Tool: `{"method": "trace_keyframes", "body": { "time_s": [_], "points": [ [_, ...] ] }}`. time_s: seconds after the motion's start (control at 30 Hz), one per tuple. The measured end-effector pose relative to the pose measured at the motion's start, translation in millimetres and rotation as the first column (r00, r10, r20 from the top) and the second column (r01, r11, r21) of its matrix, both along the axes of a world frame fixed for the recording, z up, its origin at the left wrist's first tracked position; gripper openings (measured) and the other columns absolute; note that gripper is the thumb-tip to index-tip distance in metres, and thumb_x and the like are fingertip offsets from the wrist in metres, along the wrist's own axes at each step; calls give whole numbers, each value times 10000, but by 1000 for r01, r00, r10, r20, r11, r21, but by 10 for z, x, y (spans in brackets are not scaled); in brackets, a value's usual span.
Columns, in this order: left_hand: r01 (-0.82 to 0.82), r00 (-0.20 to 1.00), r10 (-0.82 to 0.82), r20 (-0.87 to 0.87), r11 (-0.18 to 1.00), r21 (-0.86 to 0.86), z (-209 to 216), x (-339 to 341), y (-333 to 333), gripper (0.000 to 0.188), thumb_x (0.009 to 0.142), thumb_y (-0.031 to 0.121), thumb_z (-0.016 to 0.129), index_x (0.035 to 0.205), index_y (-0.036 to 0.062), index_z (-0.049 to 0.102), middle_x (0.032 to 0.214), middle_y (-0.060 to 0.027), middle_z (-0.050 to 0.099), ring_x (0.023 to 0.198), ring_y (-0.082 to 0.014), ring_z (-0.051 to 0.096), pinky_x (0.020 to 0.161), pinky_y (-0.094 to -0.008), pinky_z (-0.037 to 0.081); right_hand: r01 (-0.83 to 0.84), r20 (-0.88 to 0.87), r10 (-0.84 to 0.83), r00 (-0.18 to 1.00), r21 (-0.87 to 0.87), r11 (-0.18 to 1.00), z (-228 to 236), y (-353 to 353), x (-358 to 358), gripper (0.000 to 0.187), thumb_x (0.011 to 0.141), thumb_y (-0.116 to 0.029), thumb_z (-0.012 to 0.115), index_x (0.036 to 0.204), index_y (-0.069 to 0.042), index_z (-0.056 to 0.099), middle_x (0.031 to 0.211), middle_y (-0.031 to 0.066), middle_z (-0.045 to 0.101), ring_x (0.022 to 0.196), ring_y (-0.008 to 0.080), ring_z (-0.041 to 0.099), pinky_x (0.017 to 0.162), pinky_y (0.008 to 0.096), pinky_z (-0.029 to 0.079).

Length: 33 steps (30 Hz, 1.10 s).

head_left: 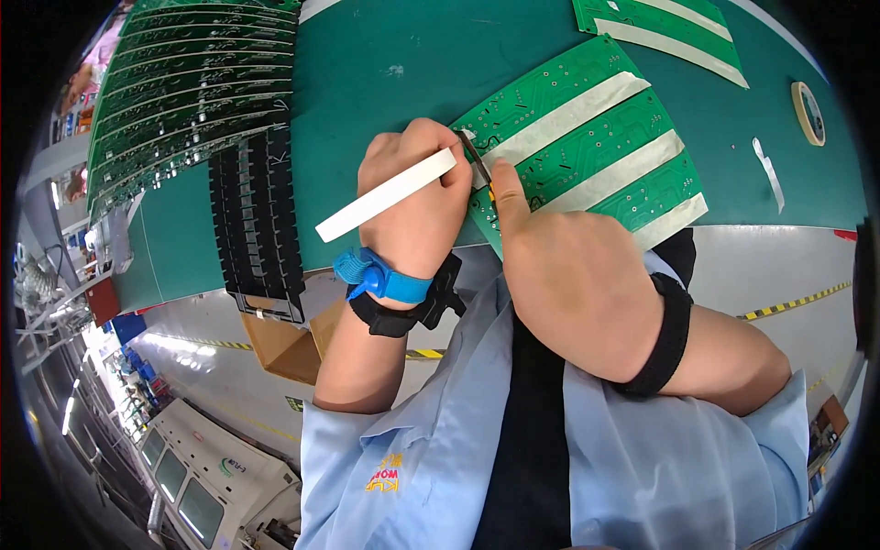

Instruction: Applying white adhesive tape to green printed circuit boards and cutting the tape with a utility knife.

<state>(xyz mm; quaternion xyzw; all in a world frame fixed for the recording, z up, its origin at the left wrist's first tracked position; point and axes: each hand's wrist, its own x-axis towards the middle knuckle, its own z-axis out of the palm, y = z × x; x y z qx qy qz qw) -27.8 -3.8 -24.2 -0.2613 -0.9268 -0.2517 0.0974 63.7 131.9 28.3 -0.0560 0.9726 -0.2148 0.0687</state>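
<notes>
Left arm: rises from the lower edge, bent in toward the board; the left hand (417,215) lies knuckles up, its fingertips at the board's left corner.
Left fingers: curled together, thumb and index clamped on the upper end of a white band (385,197), which slants across the back of the hand.
Right arm: comes in from the right, forearm angled across the body; the right hand (573,275) lies back up, index straight and pointing at the board.
Right fingers: closed on a slim tool (477,158) that runs beside the index; the other fingers are hidden beneath the hand.
Circuit board (587,147): on the surface near its front edge, partly under both hands, set askew.
Surface (394,55): matte dark green; a second board (674,32) at the far edge, a tape roll (819,128) and a curled white scrap (768,174) to the right.
Rack side: many boards (192,82) stand in rows beside a ribbed black rack (257,215).
Room: glossy pale floor (220,367) with yellow-and-black lines, an open cardboard box (275,348), a white machine (215,467) with windows.
Board finish: green, dotted with solder points, crossed by matte cream tape strips (568,119).
Wrists: blue strap (403,286) over black on the left, wide black cuff (674,335) on the right.
</notes>
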Motion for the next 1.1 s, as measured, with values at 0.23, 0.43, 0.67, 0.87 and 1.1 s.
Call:
{"method": "trace_keyframes", "body": {
  "time_s": [0.23,0.43,0.67,0.87,1.1],
  "points": [
    [47,997,-48,-60,999,-17,-1,-24,-33,97,738,33,675,786,82,606,704,-81,614,708,-300,584,631,-388,473,-15,17,14,1000,37,999,36,-38,-6,576,751,3,497,1306,145,434,567,126,577,500,272,597,487,377,478],
    [197,975,-197,-106,980,-9,33,-78,-105,132,706,5,688,784,79,610,729,-93,620,724,-303,590,667,-392,470,-8,28,6,1000,56,998,32,-48,-6,577,751,0,500,1306,142,435,573,129,583,506,270,600,491,373,479],
    [273,957,-268,-109,961,31,-30,-18,-196,147,684,36,689,779,106,601,764,-53,635,788,-288,592,690,-398,427,-18,27,16,1000,58,998,21,-50,-1,570,771,-21,521,1316,123,436,578,133,585,514,280,601,499,383,480],
    [122,992,-117,-36,972,202,-44,29,-152,131,715,29,698,792,98,618,770,-55,640,780,-295,601,683,-400,446,-24,-21,23,1000,-53,998,-29,85,1,539,825,-55,554,1336,69,439,574,143,579,524,330,593,506,412,477],
    [-114,971,27,239,927,357,22,110,-228,94,798,48,700,866,60,636,784,-43,647,728,-182,597,667,-296,470,189,73,-185,980,-634,750,-122,393,6,508,925,-128,574,1387,16,419,772,152,654,658,213,637,633,274,500]
  ]
}}
